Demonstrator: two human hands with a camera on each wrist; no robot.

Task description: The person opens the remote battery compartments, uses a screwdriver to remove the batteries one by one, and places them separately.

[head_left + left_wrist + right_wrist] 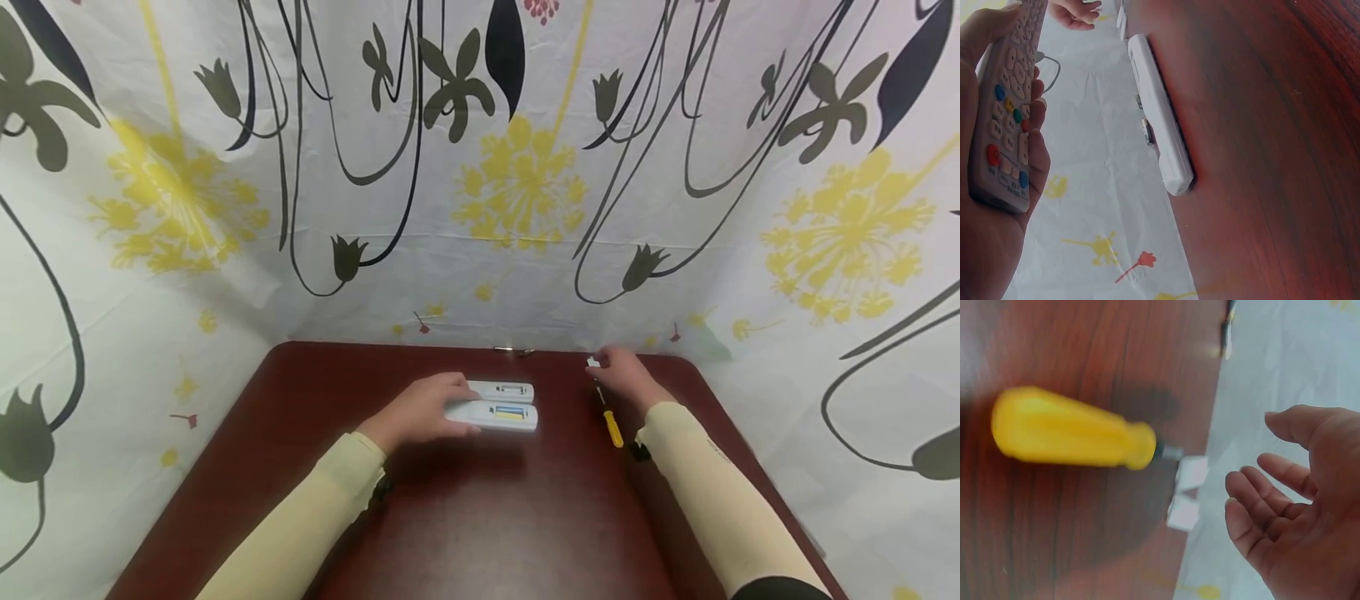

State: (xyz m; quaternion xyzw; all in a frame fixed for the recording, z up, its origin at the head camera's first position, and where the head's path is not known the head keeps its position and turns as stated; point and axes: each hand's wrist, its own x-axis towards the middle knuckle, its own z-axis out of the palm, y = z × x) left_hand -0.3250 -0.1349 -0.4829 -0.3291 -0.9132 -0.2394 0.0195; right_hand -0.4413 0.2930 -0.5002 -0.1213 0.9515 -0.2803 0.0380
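My left hand grips a white remote control, fingers around its sides and thumb on the edge. The battery bay of this remote faces up with batteries showing, and its coloured buttons face down, as the left wrist view shows. Just behind it a second white remote lies on the table, its battery bay uncovered. Fingers loosely bent and holding nothing, my right hand hovers by two small white pieces near the table's far edge. A yellow-handled screwdriver lies beside that hand, its shaft pointing toward the pieces.
Two loose batteries lie at the far edge of the dark red table. A white cloth with flower prints hangs right behind the table and along both sides.
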